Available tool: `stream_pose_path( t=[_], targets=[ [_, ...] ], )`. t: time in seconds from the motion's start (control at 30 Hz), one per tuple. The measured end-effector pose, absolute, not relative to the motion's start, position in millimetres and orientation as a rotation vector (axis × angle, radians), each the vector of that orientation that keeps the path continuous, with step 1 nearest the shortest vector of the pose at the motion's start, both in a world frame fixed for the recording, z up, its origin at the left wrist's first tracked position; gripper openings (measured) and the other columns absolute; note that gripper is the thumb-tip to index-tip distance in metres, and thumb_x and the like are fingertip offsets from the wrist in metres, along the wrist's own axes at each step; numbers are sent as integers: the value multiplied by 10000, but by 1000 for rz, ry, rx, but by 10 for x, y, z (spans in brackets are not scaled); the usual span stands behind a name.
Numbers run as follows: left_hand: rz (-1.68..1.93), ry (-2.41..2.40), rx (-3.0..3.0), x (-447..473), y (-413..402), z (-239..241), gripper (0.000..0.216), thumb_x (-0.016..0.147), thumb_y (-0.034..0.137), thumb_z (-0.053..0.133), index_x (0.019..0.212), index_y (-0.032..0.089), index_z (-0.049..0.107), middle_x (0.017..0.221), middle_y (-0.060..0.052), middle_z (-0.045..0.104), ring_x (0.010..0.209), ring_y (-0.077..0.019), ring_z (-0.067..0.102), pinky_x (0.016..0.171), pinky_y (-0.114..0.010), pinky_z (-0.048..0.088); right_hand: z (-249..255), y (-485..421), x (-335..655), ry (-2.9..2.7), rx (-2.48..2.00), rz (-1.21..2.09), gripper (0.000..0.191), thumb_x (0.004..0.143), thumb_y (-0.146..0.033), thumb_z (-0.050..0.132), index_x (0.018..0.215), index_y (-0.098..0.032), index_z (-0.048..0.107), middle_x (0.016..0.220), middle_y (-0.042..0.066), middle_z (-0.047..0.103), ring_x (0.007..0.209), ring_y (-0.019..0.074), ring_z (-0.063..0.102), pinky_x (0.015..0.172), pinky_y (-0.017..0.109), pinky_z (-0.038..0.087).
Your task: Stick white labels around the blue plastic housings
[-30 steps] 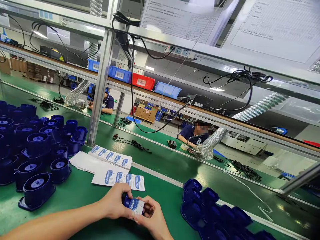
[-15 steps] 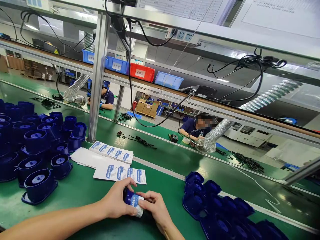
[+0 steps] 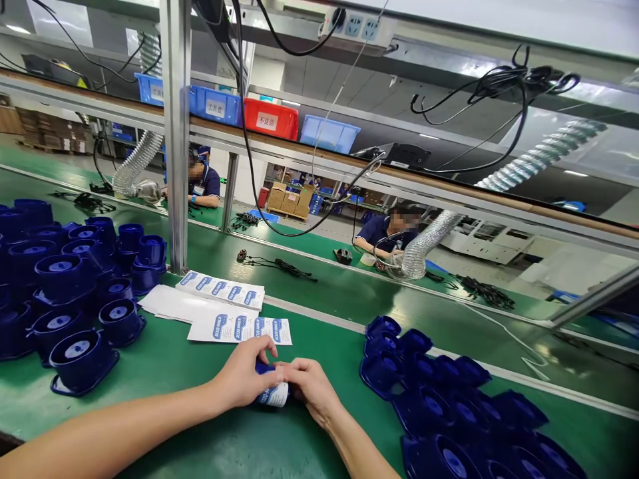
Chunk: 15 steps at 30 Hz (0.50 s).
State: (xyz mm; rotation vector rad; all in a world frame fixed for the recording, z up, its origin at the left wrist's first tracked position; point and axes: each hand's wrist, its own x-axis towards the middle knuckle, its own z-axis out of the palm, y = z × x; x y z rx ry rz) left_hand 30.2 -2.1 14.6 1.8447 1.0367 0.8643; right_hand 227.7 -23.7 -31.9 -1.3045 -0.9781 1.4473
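Observation:
My left hand (image 3: 245,376) and my right hand (image 3: 308,387) meet over a dark blue plastic part (image 3: 272,394) resting on the green mat. Both hands grip it, fingers curled around it. A white and blue label shows on its lower side. Just beyond my hands lie sticker sheets (image 3: 239,328) with blue printed labels; another sheet (image 3: 220,290) lies behind them.
Several dark blue cup-shaped housings (image 3: 80,356) crowd the left of the bench. Several more blue parts (image 3: 439,406) lie in a row at right. A metal post (image 3: 176,133) stands at back left. Across the conveyor, two people work beside silver hoses; bins sit on a shelf.
The part turned in my hands, so its label has rolled from the top toward the underside. My fingers closed tighter over it. The view tilted downward slightly.

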Motion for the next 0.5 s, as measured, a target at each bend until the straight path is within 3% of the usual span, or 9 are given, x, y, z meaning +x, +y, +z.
stream_pose_path(
  t=[0.13,0.27,0.37,0.43,0.5],
  targets=[
    [736,1060,1963,353,-4,222,166,786,263,727,923,213,649,718,39,555,712,-182,534,662,-288,344,-351,-264,2265,-1088,-1317,1325,547,640,-571,953,567,-195,562,548,-29,595,491,92,403,506,255,252],
    [753,1096,1973,412,90,228,70,843,221,648,912,221,634,664,38,517,677,-195,516,649,-303,312,-289,-296,2324,-1259,-1280,1258,595,766,-732,809,627,-211,558,514,-46,523,496,118,418,526,278,285],
    [854,1117,1919,407,181,168,80,950,269,525,913,222,578,684,21,531,696,-211,534,680,-321,346,-224,-364,2366,-1483,-1257,1152,535,659,-633,933,839,-211,659,682,-36,612,634,157,509,595,281,361],
    [926,1097,1881,373,200,99,241,1037,376,402,932,223,555,756,-2,573,750,-222,576,728,-334,402,-209,-421,2348,-1678,-1304,973,732,493,-498,1039,1057,-231,655,921,-7,684,799,206,577,692,298,431],
    [984,1049,1838,330,165,6,397,1081,458,268,978,219,568,804,-19,591,804,-231,604,792,-353,448,-220,-465,2292,-1791,-1369,782,794,475,-404,1046,1111,-240,600,1044,15,683,888,238,594,762,328,457]
  ],
)
